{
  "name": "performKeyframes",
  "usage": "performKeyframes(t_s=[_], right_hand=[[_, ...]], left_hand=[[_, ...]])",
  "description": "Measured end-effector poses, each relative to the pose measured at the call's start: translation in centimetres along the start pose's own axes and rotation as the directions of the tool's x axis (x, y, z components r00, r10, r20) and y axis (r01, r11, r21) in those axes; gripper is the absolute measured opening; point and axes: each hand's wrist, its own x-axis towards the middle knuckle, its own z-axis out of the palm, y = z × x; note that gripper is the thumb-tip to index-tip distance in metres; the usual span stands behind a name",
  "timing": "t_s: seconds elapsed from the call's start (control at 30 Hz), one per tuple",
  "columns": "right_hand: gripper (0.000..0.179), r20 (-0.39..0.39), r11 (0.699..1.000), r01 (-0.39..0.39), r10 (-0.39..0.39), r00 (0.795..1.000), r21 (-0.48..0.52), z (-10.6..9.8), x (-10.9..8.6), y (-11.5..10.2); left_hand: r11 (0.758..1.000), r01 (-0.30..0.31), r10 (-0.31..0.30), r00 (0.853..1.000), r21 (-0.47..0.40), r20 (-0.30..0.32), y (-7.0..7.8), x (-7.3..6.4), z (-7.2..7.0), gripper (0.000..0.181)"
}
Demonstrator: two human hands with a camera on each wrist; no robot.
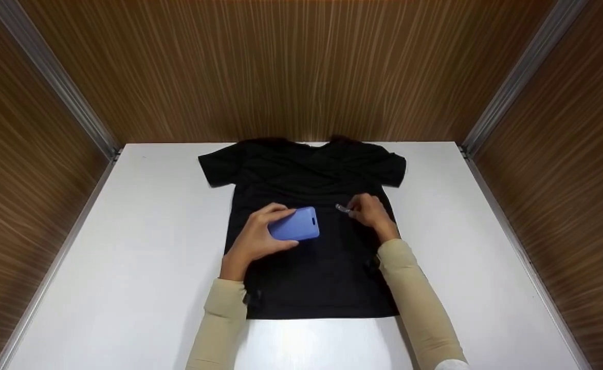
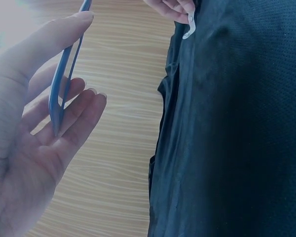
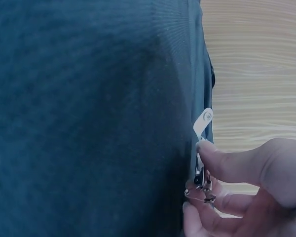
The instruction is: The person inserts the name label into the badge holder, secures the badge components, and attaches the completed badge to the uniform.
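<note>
My left hand (image 1: 257,237) holds a flat blue badge holder (image 1: 295,226) by its edges, between thumb and fingers. A dark slot shows near the holder's right end. Seen edge-on in the left wrist view, the holder (image 2: 55,94) is thin, with a gap between its two layers. To the right, apart from it, my right hand (image 1: 369,210) pinches a badge clip (image 1: 342,208). The right wrist view shows the clip's pale strap (image 3: 203,123) with a round snap sticking up past the thumb, and its metal part among the fingers. Both hands are over a black T-shirt (image 1: 316,277).
The T-shirt lies spread on a white table (image 1: 142,246), sleeves out to the sides and collar at the far edge. A wood-grain panel (image 1: 291,67) rises behind it, with similar panels left and right.
</note>
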Motion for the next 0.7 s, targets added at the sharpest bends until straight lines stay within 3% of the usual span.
performKeyframes(t_s=[0.7], right_hand=[[0.013, 0.057, 0.979, 0.023, -0.035, 0.998, 0.203, -1.0, -1.2, -0.7]], left_hand=[[1.0, 0.007, -0.007, 1.0, 0.001, -0.005, 0.0, -0.1, -0.2, 0.069]])
